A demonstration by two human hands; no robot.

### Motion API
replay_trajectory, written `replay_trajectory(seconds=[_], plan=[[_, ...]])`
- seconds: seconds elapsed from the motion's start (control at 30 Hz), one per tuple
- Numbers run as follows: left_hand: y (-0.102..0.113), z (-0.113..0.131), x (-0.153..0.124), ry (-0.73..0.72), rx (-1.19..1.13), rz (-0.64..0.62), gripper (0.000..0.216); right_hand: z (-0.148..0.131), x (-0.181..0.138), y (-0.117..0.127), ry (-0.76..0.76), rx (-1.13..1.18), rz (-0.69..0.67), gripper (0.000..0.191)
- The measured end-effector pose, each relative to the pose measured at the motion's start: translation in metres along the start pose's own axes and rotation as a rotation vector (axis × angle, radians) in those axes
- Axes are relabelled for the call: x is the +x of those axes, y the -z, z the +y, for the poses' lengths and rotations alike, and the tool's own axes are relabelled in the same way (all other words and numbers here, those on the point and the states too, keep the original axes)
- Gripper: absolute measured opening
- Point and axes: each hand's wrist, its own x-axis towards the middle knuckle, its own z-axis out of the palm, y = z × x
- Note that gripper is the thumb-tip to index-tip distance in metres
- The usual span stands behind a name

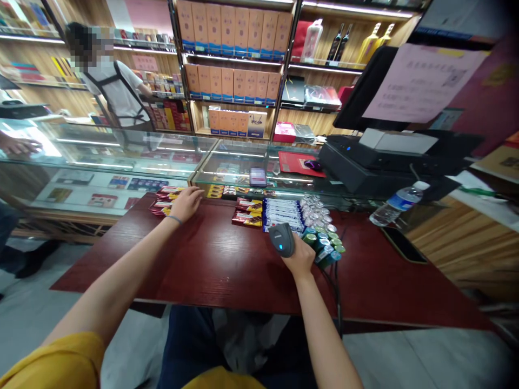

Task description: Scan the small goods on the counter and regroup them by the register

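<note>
My right hand point(300, 256) is wrapped round a dark barcode scanner point(283, 240) with a small blue light on its head. Under and beyond it stand several green and blue-wrapped rolls point(323, 246) and silvery-wrapped rolls point(315, 212). A row of blue and white wrapped sticks point(283, 213) lies to their left, then red and yellow snack packs point(247, 212). My left hand point(188, 204) rests with fingers stretched out near the counter's back edge. Just left of it lie stacks of more red and yellow packs point(161, 206), partly hidden by the hand.
Behind the dark red counter point(211, 270) is a glass display case point(235, 156) with a small screen device point(258, 176) on it. At right are a water bottle point(395, 205), phone point(404, 244), cable point(336, 292) and monitor point(365, 89). A person point(115, 86) stands behind the case.
</note>
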Motion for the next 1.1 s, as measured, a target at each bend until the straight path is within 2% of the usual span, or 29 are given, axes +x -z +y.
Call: replay_trajectory(seconds=[0.1, 0.27, 0.43, 0.53, 0.63, 0.8, 0.87, 1.0, 1.1], plan=[[-0.019, 0.054, -0.002, -0.053, -0.069, 0.042, 0.034, -0.002, 0.001, 0.002, -0.024, -0.006, -0.013, 0.036], [-0.055, 0.136, -0.014, -0.136, -0.184, -0.007, 0.034, -0.005, 0.004, 0.006, -0.024, 0.023, -0.036, 0.036], [-0.081, 0.185, -0.02, -0.127, -0.226, -0.08, 0.037, -0.006, 0.002, 0.006, -0.017, 0.04, -0.067, 0.036], [-0.09, 0.198, -0.021, -0.094, -0.215, -0.111, 0.041, -0.004, -0.002, 0.004, -0.015, 0.05, -0.099, 0.038], [-0.095, 0.203, -0.02, 0.006, -0.31, -0.078, 0.041, -0.004, -0.004, 0.002, -0.037, 0.049, -0.137, 0.038], [-0.096, 0.203, -0.018, 0.253, -0.85, 0.063, 0.032, -0.004, -0.004, 0.002, -0.058, 0.067, -0.154, 0.04], [-0.095, 0.203, -0.017, 0.278, -0.95, 0.086, 0.027, -0.003, -0.004, 0.001, -0.063, 0.07, -0.148, 0.04], [-0.089, 0.203, -0.019, 0.182, -0.801, 0.102, 0.018, -0.002, -0.005, 0.0, -0.063, 0.077, -0.144, 0.039], [-0.08, 0.204, -0.023, 0.175, -0.689, 0.098, 0.018, -0.002, -0.004, 0.001, -0.052, 0.087, -0.134, 0.038]])
